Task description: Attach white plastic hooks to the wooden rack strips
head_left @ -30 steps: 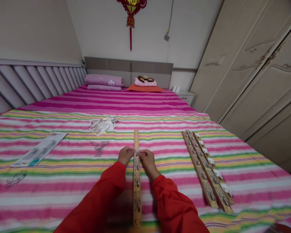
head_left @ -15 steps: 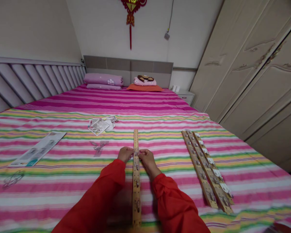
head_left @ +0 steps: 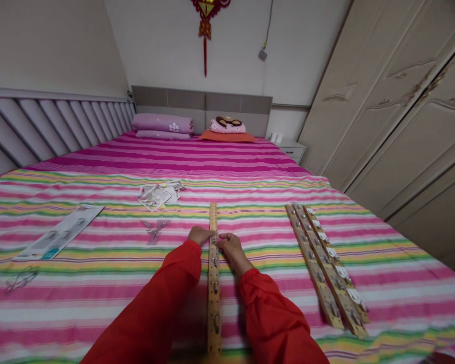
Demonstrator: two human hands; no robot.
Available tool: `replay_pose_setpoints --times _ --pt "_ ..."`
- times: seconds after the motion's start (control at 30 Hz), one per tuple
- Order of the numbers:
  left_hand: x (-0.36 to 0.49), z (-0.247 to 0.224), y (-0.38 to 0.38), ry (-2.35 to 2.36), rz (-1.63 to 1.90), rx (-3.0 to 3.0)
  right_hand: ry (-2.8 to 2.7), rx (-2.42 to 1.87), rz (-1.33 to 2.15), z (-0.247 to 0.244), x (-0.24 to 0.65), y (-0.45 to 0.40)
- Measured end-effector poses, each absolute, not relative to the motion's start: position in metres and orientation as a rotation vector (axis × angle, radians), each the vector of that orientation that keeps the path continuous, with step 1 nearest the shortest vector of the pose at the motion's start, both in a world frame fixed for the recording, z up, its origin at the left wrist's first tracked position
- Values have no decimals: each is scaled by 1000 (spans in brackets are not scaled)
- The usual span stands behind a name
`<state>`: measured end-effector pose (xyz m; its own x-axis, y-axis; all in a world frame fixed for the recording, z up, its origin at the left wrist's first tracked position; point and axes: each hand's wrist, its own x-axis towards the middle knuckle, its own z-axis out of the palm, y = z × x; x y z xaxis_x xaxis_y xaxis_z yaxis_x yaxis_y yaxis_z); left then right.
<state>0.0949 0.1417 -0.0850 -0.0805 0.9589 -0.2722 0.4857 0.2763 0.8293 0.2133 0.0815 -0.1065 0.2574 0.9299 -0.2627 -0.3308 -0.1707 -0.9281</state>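
A long narrow wooden strip (head_left: pixel 214 298) with rows of small holes lies lengthwise in front of me on the striped cloth. Several metal hooks on clear backings are spaced along its near part. My left hand (head_left: pixel 200 235) is closed, its thumb pressing from the left on the farthest hook (head_left: pixel 214 239). From the right, my right hand (head_left: pixel 230 246) pinches the edge of that same hook, fingertips together. The hook is small and partly covered by the fingers. Both sleeves are red.
Three more strips with hooks (head_left: pixel 318 263) lie at the right, one bearing white hooks. At the left are a long hook package (head_left: pixel 62 232) and a thin metal item (head_left: pixel 21 279). Clear-backed hooks (head_left: pixel 155 231) and opened packets (head_left: pixel 159 194) lie left of the strip.
My left hand has shifted slightly right, its thumb now over the hook instead of at its left edge. My right hand stays at the hook's right side.
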Motion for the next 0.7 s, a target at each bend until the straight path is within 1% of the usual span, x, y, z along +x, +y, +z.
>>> replay_pose_setpoints --times 0.27,0.7 --pt "98 -82 139 1747 648 1392 -651 -1246 1270 -107 212 81" --pt "96 -72 108 1525 796 1275 -715 -1224 1271 -95 211 69"
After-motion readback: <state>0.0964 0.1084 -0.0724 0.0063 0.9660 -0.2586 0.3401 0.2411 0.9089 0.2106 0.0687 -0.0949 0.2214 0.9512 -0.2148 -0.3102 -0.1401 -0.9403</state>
